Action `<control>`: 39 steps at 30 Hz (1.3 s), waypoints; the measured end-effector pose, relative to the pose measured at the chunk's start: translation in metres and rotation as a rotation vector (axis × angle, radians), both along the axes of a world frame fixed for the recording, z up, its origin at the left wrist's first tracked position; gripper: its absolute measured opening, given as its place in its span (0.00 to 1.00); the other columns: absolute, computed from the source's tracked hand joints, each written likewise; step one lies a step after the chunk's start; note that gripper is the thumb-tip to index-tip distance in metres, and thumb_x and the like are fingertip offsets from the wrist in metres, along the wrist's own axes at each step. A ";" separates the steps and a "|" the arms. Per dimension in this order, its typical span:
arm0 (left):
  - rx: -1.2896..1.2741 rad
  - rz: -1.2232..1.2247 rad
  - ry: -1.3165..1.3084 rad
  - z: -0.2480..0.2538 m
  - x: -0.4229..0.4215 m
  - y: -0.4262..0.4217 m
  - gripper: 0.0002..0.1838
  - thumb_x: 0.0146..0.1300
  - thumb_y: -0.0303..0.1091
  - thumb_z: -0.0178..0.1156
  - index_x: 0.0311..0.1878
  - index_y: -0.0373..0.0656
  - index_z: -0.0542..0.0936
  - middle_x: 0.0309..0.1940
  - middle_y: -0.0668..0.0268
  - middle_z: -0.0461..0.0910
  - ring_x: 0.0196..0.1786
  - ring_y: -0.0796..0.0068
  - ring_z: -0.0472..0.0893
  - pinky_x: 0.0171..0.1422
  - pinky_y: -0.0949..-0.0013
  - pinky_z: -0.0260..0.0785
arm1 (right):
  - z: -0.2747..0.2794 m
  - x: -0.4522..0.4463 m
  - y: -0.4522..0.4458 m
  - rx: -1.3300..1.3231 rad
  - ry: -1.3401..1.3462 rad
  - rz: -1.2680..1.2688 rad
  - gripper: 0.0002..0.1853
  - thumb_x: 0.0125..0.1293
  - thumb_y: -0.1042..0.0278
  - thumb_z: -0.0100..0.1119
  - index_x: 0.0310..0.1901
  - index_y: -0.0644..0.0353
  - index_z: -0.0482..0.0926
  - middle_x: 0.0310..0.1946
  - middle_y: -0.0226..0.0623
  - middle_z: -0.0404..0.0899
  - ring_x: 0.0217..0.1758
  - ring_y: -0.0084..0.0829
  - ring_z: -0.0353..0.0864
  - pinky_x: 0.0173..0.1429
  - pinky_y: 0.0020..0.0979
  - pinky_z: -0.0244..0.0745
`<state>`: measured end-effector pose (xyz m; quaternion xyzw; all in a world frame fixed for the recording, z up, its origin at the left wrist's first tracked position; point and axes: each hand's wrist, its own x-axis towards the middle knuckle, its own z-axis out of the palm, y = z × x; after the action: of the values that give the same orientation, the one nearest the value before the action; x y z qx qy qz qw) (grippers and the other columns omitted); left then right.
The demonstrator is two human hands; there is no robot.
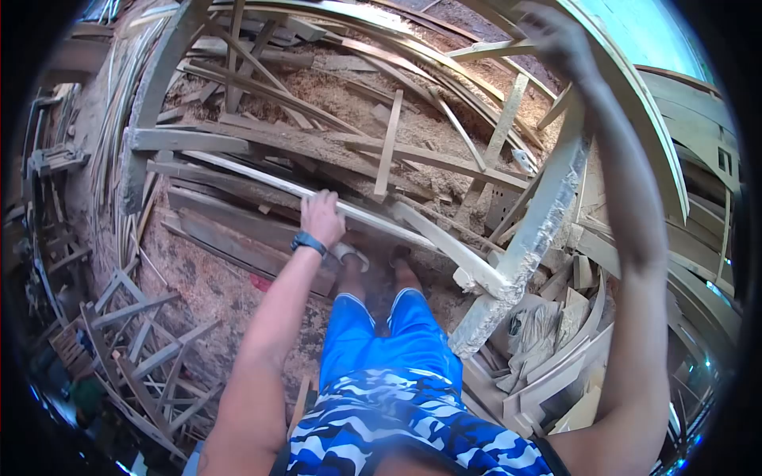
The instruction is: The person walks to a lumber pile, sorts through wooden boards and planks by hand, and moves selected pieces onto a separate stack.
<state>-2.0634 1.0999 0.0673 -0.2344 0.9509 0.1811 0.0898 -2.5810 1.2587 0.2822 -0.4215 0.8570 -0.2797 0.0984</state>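
While the left hand (321,217) is curling its fingers over a pale wooden strip (381,224) mid-frame, the right hand (553,40) is hanging around the upper right. Those fingers are blurring (honestly can't tell their grip).

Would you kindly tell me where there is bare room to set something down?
The speckled floor is largely free between the left forearm, the dark planks and the jumbled wooden bars. It is crowded right of the blue shorts, where offcuts pile up, and beyond the pale rail, where slats criss-cross.
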 end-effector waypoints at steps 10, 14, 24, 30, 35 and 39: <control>-0.066 0.203 0.284 -0.061 -0.020 -0.120 0.24 0.58 0.43 0.66 0.53 0.39 0.77 0.51 0.53 0.79 0.53 0.50 0.77 0.58 0.53 0.71 | -0.380 0.273 -0.079 0.728 -0.829 -0.255 0.46 0.53 0.41 0.72 0.60 0.77 0.71 0.60 0.60 0.74 0.65 0.51 0.74 0.65 0.40 0.73; -0.153 0.280 0.332 -0.064 -0.025 -0.116 0.18 0.56 0.47 0.66 0.44 0.43 0.81 0.42 0.60 0.83 0.45 0.54 0.80 0.50 0.54 0.73 | -0.460 0.310 -0.093 0.401 -1.042 -0.748 0.33 0.53 0.54 0.75 0.51 0.75 0.76 0.43 0.51 0.81 0.46 0.42 0.81 0.47 0.40 0.76; -0.059 0.340 0.019 -0.063 -0.031 -0.119 0.22 0.59 0.51 0.64 0.44 0.41 0.78 0.43 0.56 0.81 0.48 0.54 0.80 0.48 0.52 0.72 | -0.152 0.309 -0.044 0.432 -1.330 -0.530 0.15 0.63 0.68 0.65 0.45 0.67 0.73 0.18 0.25 0.67 0.13 0.19 0.66 0.16 0.24 0.64; 1.852 1.145 0.324 -0.016 -0.076 -0.115 0.30 0.67 0.56 0.57 0.57 0.35 0.75 0.46 0.50 0.82 0.53 0.53 0.82 0.63 0.45 0.71 | -0.062 0.323 0.001 0.584 -0.950 -0.021 0.33 0.60 0.55 0.71 0.61 0.65 0.70 0.43 0.45 0.81 0.44 0.37 0.83 0.50 0.38 0.78; 2.151 0.980 0.773 0.003 -0.046 -0.109 0.12 0.71 0.35 0.56 0.52 0.41 0.72 0.48 0.51 0.80 0.53 0.53 0.81 0.63 0.44 0.72 | -0.172 0.268 -0.014 0.742 -0.977 0.242 0.46 0.68 0.26 0.37 0.72 0.61 0.62 0.69 0.56 0.64 0.70 0.49 0.68 0.68 0.47 0.68; 1.835 1.032 0.900 0.009 0.022 -0.098 0.12 0.72 0.38 0.55 0.53 0.44 0.72 0.46 0.54 0.81 0.56 0.55 0.78 0.70 0.43 0.64 | -0.336 0.264 -0.097 0.609 -0.463 0.520 0.47 0.61 0.38 0.61 0.71 0.66 0.58 0.64 0.61 0.69 0.66 0.52 0.71 0.71 0.45 0.65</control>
<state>-2.0417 1.0015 0.0764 -0.3567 0.1970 0.8896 -0.2064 -2.3171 1.1613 -0.0541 -0.5006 0.7216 -0.0678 0.4734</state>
